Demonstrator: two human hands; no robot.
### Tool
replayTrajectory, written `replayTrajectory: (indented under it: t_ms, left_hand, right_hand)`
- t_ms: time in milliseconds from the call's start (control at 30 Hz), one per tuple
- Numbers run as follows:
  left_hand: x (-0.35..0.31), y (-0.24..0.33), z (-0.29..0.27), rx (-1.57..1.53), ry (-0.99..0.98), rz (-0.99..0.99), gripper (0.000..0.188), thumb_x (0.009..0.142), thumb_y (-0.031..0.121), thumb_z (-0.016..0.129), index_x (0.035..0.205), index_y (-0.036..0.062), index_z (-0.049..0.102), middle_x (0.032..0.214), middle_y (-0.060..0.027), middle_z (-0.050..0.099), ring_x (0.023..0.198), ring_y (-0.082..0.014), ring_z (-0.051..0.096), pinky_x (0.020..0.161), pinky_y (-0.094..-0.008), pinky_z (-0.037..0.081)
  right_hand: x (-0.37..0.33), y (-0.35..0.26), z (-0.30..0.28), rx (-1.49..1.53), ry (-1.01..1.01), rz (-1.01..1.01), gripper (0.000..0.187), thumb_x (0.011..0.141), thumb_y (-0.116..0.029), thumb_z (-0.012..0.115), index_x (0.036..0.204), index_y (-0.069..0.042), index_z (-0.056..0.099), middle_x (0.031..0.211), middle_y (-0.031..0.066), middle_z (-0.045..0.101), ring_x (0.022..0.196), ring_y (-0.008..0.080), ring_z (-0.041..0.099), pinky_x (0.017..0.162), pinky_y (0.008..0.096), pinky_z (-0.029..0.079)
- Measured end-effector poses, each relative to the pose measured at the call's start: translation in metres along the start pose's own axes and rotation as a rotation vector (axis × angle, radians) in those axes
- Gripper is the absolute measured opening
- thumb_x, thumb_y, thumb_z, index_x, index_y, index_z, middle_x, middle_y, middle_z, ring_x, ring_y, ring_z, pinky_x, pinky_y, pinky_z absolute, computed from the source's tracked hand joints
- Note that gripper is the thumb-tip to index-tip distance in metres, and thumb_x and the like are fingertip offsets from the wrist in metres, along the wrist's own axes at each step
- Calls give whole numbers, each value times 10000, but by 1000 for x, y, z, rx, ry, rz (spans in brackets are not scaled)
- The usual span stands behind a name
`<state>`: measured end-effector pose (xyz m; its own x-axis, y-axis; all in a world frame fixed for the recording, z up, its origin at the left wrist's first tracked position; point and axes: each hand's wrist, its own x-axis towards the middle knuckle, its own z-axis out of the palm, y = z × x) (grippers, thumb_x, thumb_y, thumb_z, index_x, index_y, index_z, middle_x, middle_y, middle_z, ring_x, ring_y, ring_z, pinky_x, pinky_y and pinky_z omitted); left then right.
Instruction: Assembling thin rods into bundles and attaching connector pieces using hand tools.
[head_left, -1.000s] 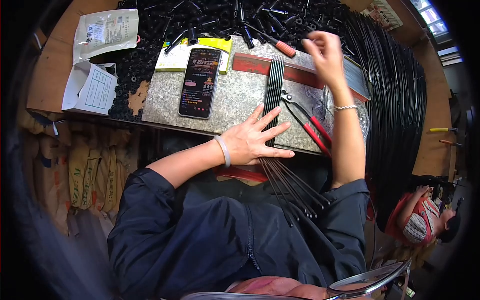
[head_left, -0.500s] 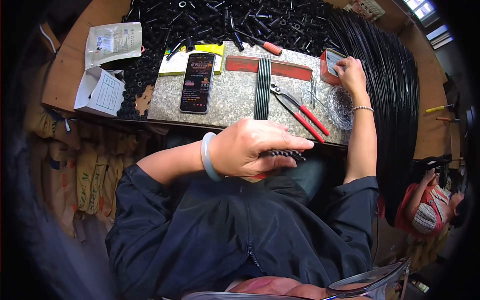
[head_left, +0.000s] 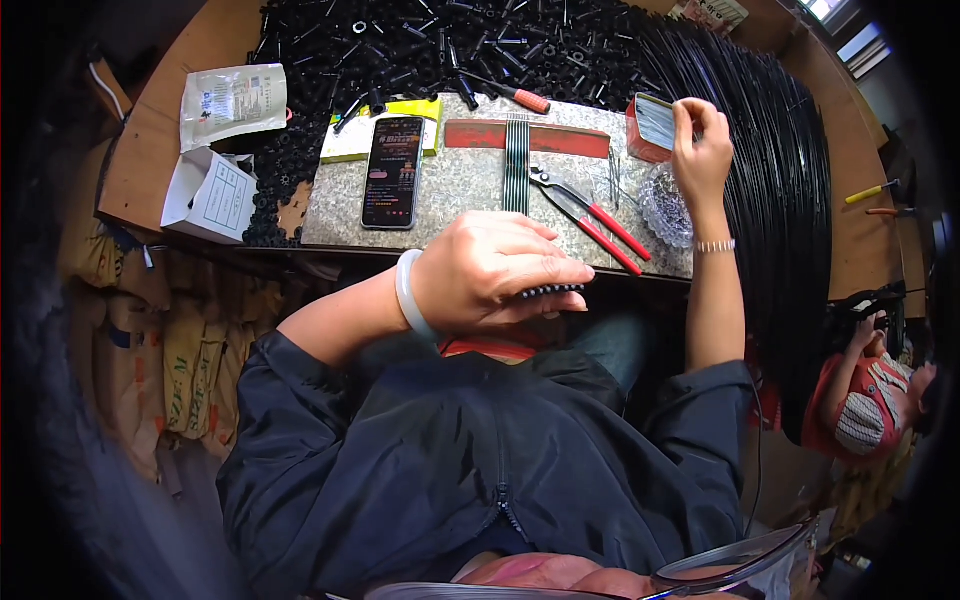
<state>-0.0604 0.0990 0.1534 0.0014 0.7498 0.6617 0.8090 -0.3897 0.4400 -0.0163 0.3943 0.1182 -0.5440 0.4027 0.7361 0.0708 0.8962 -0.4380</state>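
My left hand (head_left: 490,265), a pale bangle at its wrist, is closed around a row of thin black rods (head_left: 553,291) whose ends show between thumb and fingers. Just beyond it, a flat row of dark rods (head_left: 517,160) lies across a red metal bar (head_left: 575,140); whether they are the same rods is hidden by the hand. My right hand (head_left: 703,145) is pinched beside a small red tin (head_left: 643,150) holding thin grey pieces (head_left: 656,122). Anything between its fingertips is too small to make out. Below that hand stands a clear glass dish (head_left: 665,207) of small metal bits.
Red-handled pliers (head_left: 598,227) and a phone (head_left: 392,175) lie on the speckled board (head_left: 335,205). Black fittings (head_left: 400,45) are heaped behind, with a red-handled screwdriver (head_left: 530,100). Long black rods (head_left: 775,150) line the right. Another person (head_left: 860,400) sits beyond.
My right hand has come up out of the red tin and now hovers at its right side, fingers pinched. My left hand has shifted slightly left, still gripping the rods.
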Motion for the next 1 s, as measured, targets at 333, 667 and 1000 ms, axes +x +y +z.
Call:
replayTrajectory:
  t_ms: [333, 667, 1000]
  left_hand:
    - [-3, 0, -1, 70, 36, 55, 245, 733, 198, 754, 930, 70, 683, 783, -64, 678, 698, -230, 665, 689, -320, 553]
    - [-5, 8, -4, 63, -22, 3, 250, 725, 116, 755, 951, 34, 685, 836, -77, 691, 742, -238, 672, 753, -367, 550]
    - [-7, 7, -3, 55, -50, 28, 238, 718, 145, 762, 924, 51, 687, 848, -85, 688, 772, -231, 676, 756, -354, 548]
  right_hand:
    - [-76, -137, -103, 304, -210, -489, 240, 666, -13, 729, 892, -64, 667, 661, 6, 495, 617, 188, 439, 635, 335, 370]
    - [-75, -140, -104, 252, -186, -523, 246, 653, -61, 739, 887, -84, 670, 647, -20, 473, 609, 170, 431, 598, 312, 320]
    - [-62, -141, -100, 299, -283, -529, 198, 649, -102, 742, 836, -134, 684, 663, -33, 489, 610, 161, 438, 601, 311, 313]
